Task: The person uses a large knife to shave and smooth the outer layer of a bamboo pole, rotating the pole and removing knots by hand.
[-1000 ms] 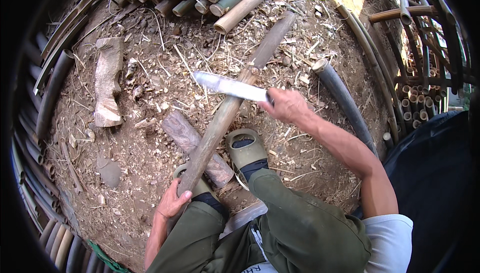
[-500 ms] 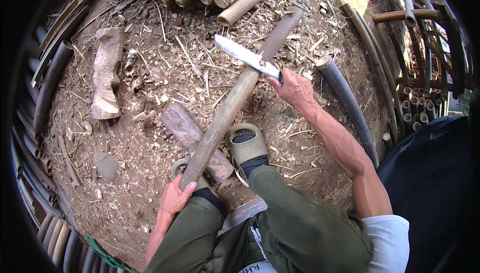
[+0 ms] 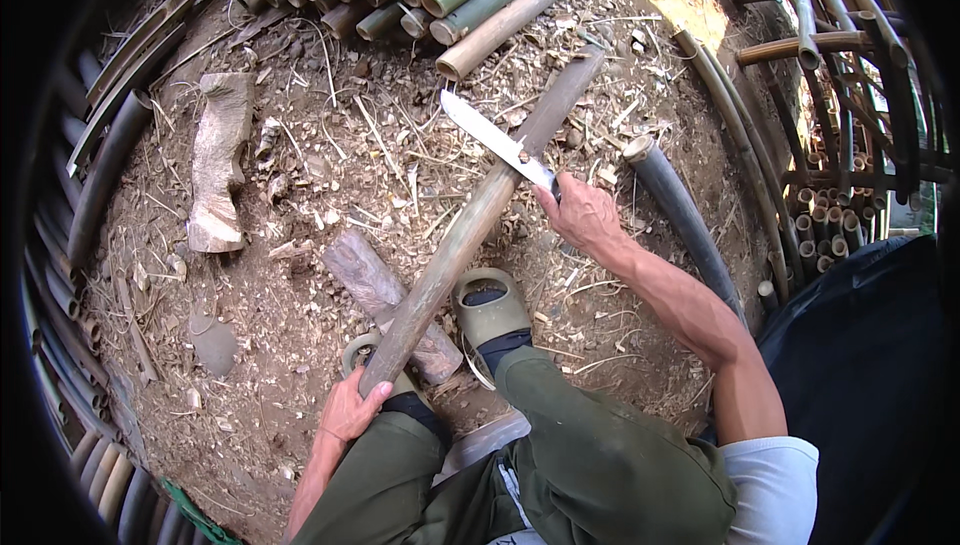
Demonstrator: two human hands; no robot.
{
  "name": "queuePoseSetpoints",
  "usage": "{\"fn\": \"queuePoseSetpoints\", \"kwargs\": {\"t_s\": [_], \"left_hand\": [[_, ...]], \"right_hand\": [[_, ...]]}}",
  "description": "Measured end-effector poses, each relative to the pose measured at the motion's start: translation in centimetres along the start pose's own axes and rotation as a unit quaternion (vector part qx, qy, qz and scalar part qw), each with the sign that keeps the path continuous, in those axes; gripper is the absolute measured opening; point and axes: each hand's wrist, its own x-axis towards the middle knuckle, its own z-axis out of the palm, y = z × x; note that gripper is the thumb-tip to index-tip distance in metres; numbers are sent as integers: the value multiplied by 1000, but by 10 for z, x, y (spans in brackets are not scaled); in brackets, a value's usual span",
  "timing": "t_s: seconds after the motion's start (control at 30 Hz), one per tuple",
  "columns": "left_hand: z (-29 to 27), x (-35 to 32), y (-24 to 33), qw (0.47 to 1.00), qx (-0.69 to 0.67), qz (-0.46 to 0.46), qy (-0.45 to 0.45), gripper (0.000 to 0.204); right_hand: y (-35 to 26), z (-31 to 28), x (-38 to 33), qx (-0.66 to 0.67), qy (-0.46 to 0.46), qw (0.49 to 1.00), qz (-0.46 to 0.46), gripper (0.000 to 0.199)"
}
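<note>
My left hand (image 3: 349, 407) is closed round the near end of a long brown bamboo pole (image 3: 450, 259), which slants away to the upper right. The pole passes over a short log (image 3: 362, 270) lying near my feet. In my right hand (image 3: 582, 215) is the handle of a machete (image 3: 487, 132), mostly hidden by the fingers. Its broad pale blade points to the upper left and lies across the pole, touching it or just above it; I cannot tell which. A small brown knot-like bit (image 3: 524, 157) shows at the blade where it crosses the pole.
Stacked bamboo poles (image 3: 468, 50) lie at the far side, with more along the left (image 3: 110, 175). A dark bamboo length (image 3: 685, 220) rests right of my right hand. A carved wood block (image 3: 219, 160) lies left, a stone (image 3: 213, 345) nearer. Wood chips cover the dirt. Black sheeting (image 3: 850, 375) hangs at right.
The whole view has shifted slightly, so most things sit a little lower. The machete stays across the pole, its blade tilted a bit more steeply. Both hands keep their hold.
</note>
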Motion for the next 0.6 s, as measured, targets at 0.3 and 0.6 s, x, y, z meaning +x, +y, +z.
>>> {"fn": "queuePoseSetpoints", "kwargs": {"t_s": [0.3, 0.6], "left_hand": [[-26, -7, -14, 999, 31, -6, 4, 69], [-74, -38, -78, 971, 202, -113, -57, 67]], "right_hand": [[-63, -14, -53, 151, -203, 962, -107, 47], [-42, -51, -67, 649, -154, 743, 58, 40]]}}
